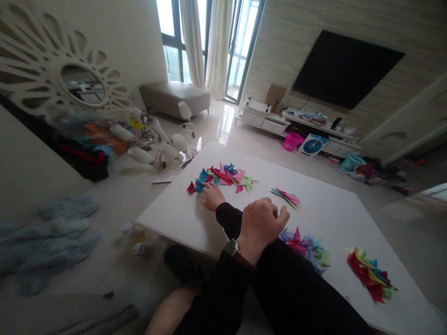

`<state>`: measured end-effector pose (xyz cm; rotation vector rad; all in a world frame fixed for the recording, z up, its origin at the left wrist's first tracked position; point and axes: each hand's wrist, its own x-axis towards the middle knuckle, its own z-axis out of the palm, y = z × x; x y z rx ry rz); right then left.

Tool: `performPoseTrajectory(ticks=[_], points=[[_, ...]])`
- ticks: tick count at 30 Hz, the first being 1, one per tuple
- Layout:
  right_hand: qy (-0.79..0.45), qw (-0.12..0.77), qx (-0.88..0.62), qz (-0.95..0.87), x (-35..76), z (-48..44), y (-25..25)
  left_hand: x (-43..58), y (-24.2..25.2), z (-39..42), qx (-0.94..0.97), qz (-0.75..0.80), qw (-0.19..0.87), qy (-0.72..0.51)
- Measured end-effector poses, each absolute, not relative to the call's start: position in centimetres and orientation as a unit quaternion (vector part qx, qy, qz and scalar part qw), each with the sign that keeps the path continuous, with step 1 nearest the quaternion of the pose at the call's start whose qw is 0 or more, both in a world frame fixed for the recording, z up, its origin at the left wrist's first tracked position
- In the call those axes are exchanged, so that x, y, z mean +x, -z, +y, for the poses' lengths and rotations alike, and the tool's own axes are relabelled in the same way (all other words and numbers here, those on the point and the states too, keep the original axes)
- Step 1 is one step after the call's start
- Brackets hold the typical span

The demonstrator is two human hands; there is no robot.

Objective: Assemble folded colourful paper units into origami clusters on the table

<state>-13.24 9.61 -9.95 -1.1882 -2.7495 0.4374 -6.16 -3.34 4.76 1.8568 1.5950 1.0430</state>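
Observation:
My arms cross over the white table [335, 214], the left one above the right. My left hand [262, 225], with a watch [232, 248] on its wrist, is raised over the table with curled fingers; whether anything is inside cannot be seen. My right hand [212, 197] reaches out to the left, its fingers down on a blue folded paper piece [199, 186] at the edge of a mixed pile. That pile holds red and pink folded papers [223, 176] and a light green paper star [247, 182].
Thin folded strips [287, 197] lie mid-table. A purple and teal paper pile [309, 249] is partly behind my sleeve. A red, yellow and green stack [370, 274] lies at the right. A lamp [160, 144] with white shades stands on the floor beyond the table's left edge.

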Motion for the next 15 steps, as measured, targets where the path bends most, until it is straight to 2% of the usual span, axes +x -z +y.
performPoseTrajectory(ticks=[6, 15], points=[[-0.149, 0.021, -0.399, -0.904, -14.1, 10.4, 10.7, -6.8, -5.4, -2.9, 0.672, 0.585, 0.252, -0.378], [-0.158, 0.065, -0.399, -0.901, -11.0, 7.8, 9.4, -6.0, -5.1, -3.0, 0.673, 0.574, 0.245, -0.396]])
